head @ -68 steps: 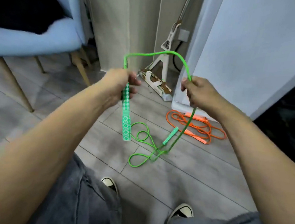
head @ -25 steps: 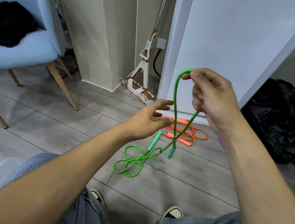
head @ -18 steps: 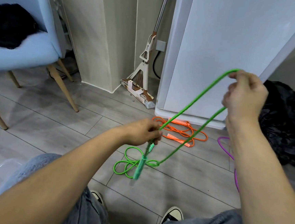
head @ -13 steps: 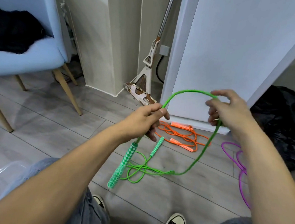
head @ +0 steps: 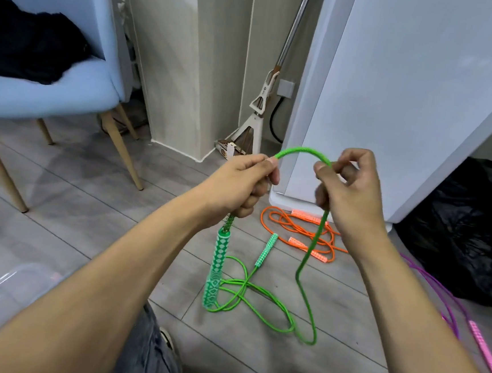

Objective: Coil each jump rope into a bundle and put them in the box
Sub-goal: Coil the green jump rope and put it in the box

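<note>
My left hand point(head: 240, 186) grips the green jump rope point(head: 301, 152) just above one patterned handle point(head: 216, 270), which hangs straight down below the fist. A short arch of cord runs from it to my right hand point(head: 347, 192), which pinches the cord. From there the cord drops to the floor and lies in loose loops point(head: 261, 300) with the second green handle point(head: 266, 249). An orange jump rope point(head: 288, 227) lies tangled on the floor beyond. A purple rope with a pink handle point(head: 483, 350) lies at the right. A clear plastic box point(head: 0, 292) shows at the lower left.
A light blue chair point(head: 48, 88) with wooden legs and a black item on its seat stands at the left. A mop point(head: 257, 113) leans in the corner. A white cabinet point(head: 395, 95) fills the upper right, with a black bag point(head: 467, 229) beside it.
My hands have come closer together and the arch of cord between them is shorter. The green handle now hangs straight down from my left hand.
</note>
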The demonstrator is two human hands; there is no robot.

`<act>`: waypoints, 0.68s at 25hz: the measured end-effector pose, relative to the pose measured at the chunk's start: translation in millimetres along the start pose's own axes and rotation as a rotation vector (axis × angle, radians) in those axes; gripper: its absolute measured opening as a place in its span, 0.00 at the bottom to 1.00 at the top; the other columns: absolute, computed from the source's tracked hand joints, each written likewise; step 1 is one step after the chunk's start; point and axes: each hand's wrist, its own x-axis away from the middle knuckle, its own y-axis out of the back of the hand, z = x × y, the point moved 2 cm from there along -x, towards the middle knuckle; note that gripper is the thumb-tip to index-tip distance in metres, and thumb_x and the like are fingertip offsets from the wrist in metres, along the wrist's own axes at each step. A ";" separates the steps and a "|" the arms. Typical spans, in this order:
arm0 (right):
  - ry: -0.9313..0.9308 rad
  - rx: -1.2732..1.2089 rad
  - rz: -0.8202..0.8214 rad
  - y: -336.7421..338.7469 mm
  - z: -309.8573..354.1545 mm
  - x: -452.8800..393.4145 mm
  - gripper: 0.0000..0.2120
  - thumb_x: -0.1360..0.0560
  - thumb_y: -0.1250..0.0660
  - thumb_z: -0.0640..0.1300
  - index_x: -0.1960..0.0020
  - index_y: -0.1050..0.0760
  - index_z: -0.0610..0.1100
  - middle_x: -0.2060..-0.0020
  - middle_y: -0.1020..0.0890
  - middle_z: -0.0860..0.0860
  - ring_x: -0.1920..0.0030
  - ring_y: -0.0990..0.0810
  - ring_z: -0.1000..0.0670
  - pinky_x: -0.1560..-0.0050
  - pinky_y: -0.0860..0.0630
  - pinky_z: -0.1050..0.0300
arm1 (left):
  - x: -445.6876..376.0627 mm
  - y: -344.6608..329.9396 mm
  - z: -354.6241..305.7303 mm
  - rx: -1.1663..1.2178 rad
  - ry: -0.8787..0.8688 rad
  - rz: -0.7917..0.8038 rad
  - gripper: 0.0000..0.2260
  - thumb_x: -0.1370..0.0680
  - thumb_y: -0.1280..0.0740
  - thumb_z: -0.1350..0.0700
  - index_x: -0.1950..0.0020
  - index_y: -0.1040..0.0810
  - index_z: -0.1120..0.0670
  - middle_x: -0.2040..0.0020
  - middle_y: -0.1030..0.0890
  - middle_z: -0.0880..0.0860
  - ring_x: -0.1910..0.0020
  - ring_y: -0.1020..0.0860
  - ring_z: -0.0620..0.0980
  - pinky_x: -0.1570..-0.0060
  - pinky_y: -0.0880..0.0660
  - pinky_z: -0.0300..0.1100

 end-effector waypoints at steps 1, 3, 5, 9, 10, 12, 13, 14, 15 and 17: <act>-0.026 0.022 0.009 4.0 0.8 -1.9 0.09 0.21 0.33 0.37 0.50 0.32 0.47 0.65 0.24 0.48 0.76 0.32 0.49 0.73 0.34 0.60 | -2.3 3.2 0.4 0.051 0.036 -0.024 0.13 0.16 0.44 0.53 0.57 0.28 0.56 0.70 0.43 0.51 0.78 0.47 0.45 0.76 0.48 0.32; 0.026 0.295 0.110 15.8 -0.2 -7.7 0.01 0.19 0.34 0.43 0.50 0.24 0.47 0.70 0.24 0.51 0.76 0.33 0.52 0.72 0.35 0.61 | -5.0 7.7 -0.6 0.149 0.085 -0.047 0.12 0.18 0.44 0.57 0.59 0.27 0.57 0.71 0.40 0.50 0.78 0.44 0.45 0.77 0.47 0.33; 0.073 0.510 0.179 27.2 -2.5 -10.1 0.09 0.19 0.34 0.48 0.55 0.18 0.48 0.74 0.28 0.55 0.73 0.33 0.53 0.68 0.35 0.58 | -5.3 16.2 -4.0 0.192 0.049 -0.061 0.11 0.19 0.44 0.58 0.57 0.26 0.58 0.70 0.37 0.50 0.76 0.40 0.46 0.75 0.41 0.36; -0.027 0.427 0.246 44.0 0.3 -10.9 0.13 0.19 0.36 0.47 0.57 0.17 0.46 0.74 0.34 0.50 0.74 0.39 0.51 0.72 0.40 0.61 | -3.5 46.1 -8.7 0.156 -0.075 -0.193 0.10 0.15 0.43 0.53 0.44 0.23 0.55 0.70 0.39 0.49 0.77 0.40 0.47 0.74 0.36 0.35; -0.049 0.406 0.258 47.7 -0.5 -11.3 0.13 0.18 0.36 0.46 0.57 0.17 0.45 0.72 0.36 0.47 0.74 0.40 0.51 0.73 0.41 0.61 | -4.5 50.0 -7.4 0.141 -0.072 -0.240 0.11 0.15 0.43 0.52 0.44 0.23 0.55 0.71 0.40 0.49 0.78 0.44 0.45 0.76 0.41 0.33; -0.094 0.482 0.298 54.4 -6.5 -12.4 0.13 0.19 0.37 0.43 0.58 0.18 0.45 0.72 0.35 0.46 0.74 0.39 0.50 0.71 0.40 0.59 | -8.5 53.1 -3.2 0.209 -0.025 -0.341 0.12 0.15 0.43 0.54 0.50 0.23 0.58 0.74 0.40 0.48 0.80 0.47 0.43 0.77 0.47 0.31; -0.122 0.538 0.316 56.8 -9.8 -12.4 0.13 0.19 0.37 0.42 0.59 0.18 0.46 0.74 0.34 0.47 0.74 0.39 0.49 0.70 0.40 0.59 | -9.9 52.7 -2.6 0.276 0.015 -0.374 0.13 0.16 0.43 0.55 0.53 0.23 0.59 0.75 0.39 0.48 0.81 0.46 0.43 0.78 0.49 0.31; -0.141 0.555 0.311 58.3 -12.6 -11.9 0.14 0.19 0.38 0.42 0.60 0.18 0.47 0.75 0.34 0.49 0.74 0.38 0.49 0.69 0.39 0.58 | -10.6 51.6 -3.2 0.335 0.051 -0.382 0.13 0.18 0.44 0.57 0.56 0.24 0.60 0.74 0.38 0.48 0.81 0.45 0.43 0.78 0.49 0.32; -0.142 0.523 0.270 59.2 -14.4 -11.6 0.14 0.19 0.38 0.41 0.60 0.19 0.47 0.75 0.35 0.49 0.74 0.39 0.49 0.70 0.40 0.58 | -10.9 49.8 -4.0 0.359 0.079 -0.372 0.12 0.20 0.43 0.58 0.58 0.25 0.61 0.73 0.35 0.50 0.81 0.43 0.43 0.79 0.48 0.33; -0.104 0.391 0.133 51.4 -10.7 -8.4 0.13 0.17 0.39 0.43 0.57 0.20 0.47 0.75 0.37 0.50 0.74 0.41 0.49 0.72 0.43 0.60 | -8.8 42.3 -1.6 0.292 0.116 -0.329 0.10 0.20 0.42 0.61 0.57 0.24 0.61 0.69 0.30 0.53 0.79 0.36 0.45 0.78 0.43 0.34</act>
